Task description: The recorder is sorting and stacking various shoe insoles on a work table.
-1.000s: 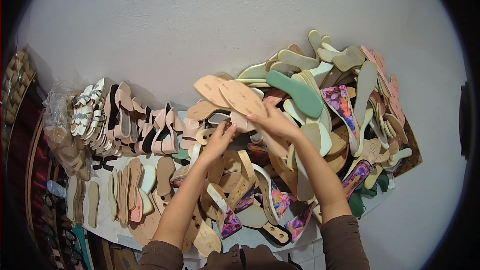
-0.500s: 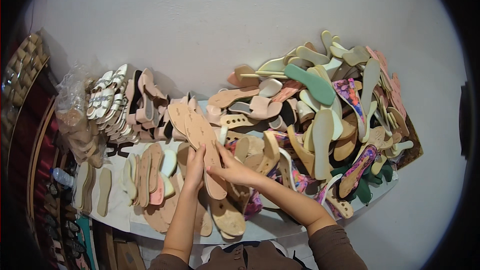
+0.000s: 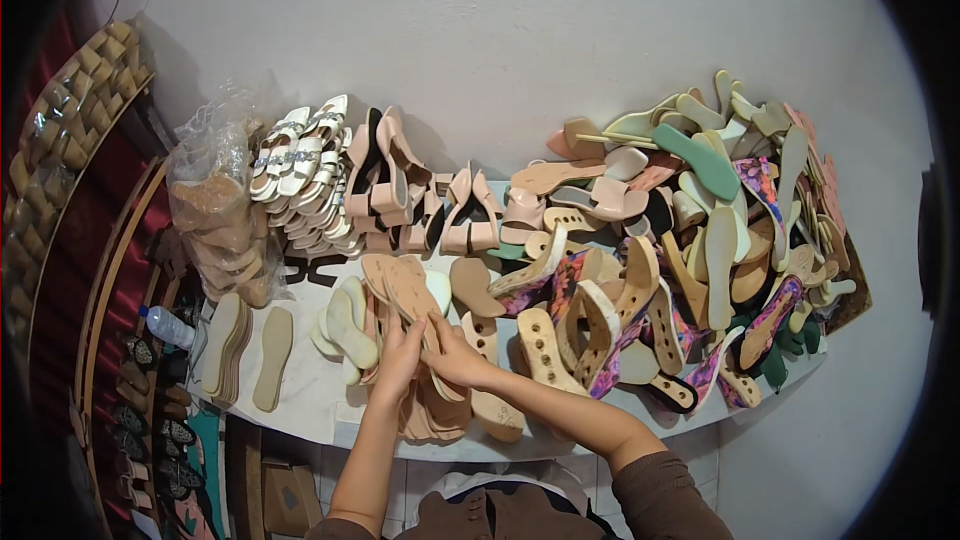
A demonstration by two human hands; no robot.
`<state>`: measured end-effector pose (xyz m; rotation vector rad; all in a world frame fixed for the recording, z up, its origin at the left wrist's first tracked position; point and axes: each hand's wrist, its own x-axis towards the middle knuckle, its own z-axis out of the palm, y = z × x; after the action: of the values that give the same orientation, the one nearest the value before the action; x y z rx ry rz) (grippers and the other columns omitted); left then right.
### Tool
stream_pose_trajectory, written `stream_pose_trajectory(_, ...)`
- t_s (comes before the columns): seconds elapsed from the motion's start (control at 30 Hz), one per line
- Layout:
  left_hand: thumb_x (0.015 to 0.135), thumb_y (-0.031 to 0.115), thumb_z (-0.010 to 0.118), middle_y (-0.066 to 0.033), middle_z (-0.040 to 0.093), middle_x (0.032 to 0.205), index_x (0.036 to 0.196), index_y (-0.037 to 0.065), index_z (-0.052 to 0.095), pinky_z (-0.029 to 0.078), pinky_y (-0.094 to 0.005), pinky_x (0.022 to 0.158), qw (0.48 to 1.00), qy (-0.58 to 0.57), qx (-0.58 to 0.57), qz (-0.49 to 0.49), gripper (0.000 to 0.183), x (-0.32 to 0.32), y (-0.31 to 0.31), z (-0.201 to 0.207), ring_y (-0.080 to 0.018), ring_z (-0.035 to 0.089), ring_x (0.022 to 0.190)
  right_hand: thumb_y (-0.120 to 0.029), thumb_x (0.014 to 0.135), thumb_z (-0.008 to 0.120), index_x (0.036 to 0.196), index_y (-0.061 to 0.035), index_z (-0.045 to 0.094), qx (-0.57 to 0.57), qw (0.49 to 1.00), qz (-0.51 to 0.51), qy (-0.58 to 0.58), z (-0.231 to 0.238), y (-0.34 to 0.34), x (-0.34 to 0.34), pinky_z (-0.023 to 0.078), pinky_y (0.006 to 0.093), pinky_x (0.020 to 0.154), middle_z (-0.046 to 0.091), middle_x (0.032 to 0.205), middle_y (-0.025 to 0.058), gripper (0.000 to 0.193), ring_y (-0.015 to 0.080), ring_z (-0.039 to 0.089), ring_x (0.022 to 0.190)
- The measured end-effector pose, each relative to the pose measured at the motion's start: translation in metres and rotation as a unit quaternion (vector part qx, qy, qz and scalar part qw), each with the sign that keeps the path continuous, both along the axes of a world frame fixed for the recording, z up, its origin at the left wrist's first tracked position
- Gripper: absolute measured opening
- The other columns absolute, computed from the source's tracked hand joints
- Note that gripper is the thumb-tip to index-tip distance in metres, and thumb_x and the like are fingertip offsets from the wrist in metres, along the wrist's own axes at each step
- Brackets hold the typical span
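A long white-covered table [image 3: 312, 380] spreads beneath the grip and out to both sides. Right of the grip sprawls a mixed heap of soles and wedges [image 3: 720, 250], pale, green and flower-patterned. Beyond the grip, to the left, stands a clear plastic bag [image 3: 215, 200] holding tan pieces, with a stack of white sandals [image 3: 305, 165] beside it. In the grip are overlapping tan insoles [image 3: 405, 285], at least two, rounded ends pointing away from the wearer. The left hand [image 3: 400, 355] grasps them from one side, the right hand [image 3: 458, 355] from the other. Far left of the grip lies a clear bottle [image 3: 168, 327], the smallest thing I pick out. A second ago the hands held these insoles beside the heap; now they are nearer the body, just right of some pale insoles [image 3: 350, 325]. To my eye, the handling has passed to the table's tidier side.
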<state>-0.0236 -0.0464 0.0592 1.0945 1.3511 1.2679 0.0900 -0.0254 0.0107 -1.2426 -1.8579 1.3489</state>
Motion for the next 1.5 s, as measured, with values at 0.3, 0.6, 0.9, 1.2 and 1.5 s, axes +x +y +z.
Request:
stream_pose_trajectory(0.3,0.082,0.02,0.056,-0.0219,0.02,0.136,0.13,0.003,0.03,0.024,-0.0404,0.103,0.948,0.287,0.134,0.007,0.058,-0.02,0.038,-0.006,-0.0368,0.023,0.127,-0.019,0.079,0.053,0.096,0.0015,0.059,0.121,0.984,0.012,-0.132,0.03,0.037,0.024,0.045,0.04,0.077,0.059,0.086,0.0219,0.028,0.0358,0.057,0.087)
stream_pose_trajectory(0.6,0.077,0.025,0.058,-0.0258,0.028,0.13,0.123,0.001,0.04,0.029,-0.0462,0.099,0.898,0.404,0.132,-0.116,0.055,0.04,0.138,-0.017,-0.0414,0.027,0.121,-0.022,0.079,0.053,0.087,-0.0086,0.067,0.292,0.775,-0.051,-0.559,-0.053,0.183,0.079,0.036,0.0396,0.079,0.061,0.089,0.0084,0.021,0.0249,0.054,0.092)
stream_pose_trajectory(0.9,0.078,0.025,0.057,-0.0243,0.036,0.125,0.121,0.001,0.044,0.03,-0.042,0.098,0.913,0.379,0.078,-0.131,0.051,0.043,0.175,-0.033,-0.0393,0.033,0.119,-0.02,0.08,0.05,0.081,-0.0124,0.067,0.335,0.716,0.038,-0.611,-0.052,0.214,0.093,0.036,0.0379,0.069,0.064,0.082,0.0066,0.019,0.0219,0.059,0.078)
stream_pose_trajectory(1.2,0.081,0.025,0.057,-0.0199,0.043,0.118,0.117,0.001,0.048,0.033,-0.0389,0.096,0.928,0.342,0.071,-0.126,0.044,0.034,0.183,-0.046,-0.0358,0.043,0.111,-0.025,0.068,0.058,0.085,-0.0046,0.067,0.092,0.847,0.141,-0.504,0.022,0.255,0.131,0.048,0.0391,0.07,0.064,0.088,0.0163,0.028,0.0305,0.062,0.081)
stream_pose_trajectory(1.5,0.082,0.024,0.055,-0.0186,0.046,0.117,0.117,0.002,0.049,0.035,-0.0355,0.095,0.932,0.337,0.061,-0.118,0.042,0.021,0.174,-0.045,-0.0329,0.044,0.111,-0.025,0.074,0.059,0.098,-0.001,0.062,0.022,0.908,0.138,-0.395,0.042,0.264,0.151,0.044,0.0363,0.077,0.062,0.093,0.0215,0.034,0.0306,0.059,0.086)
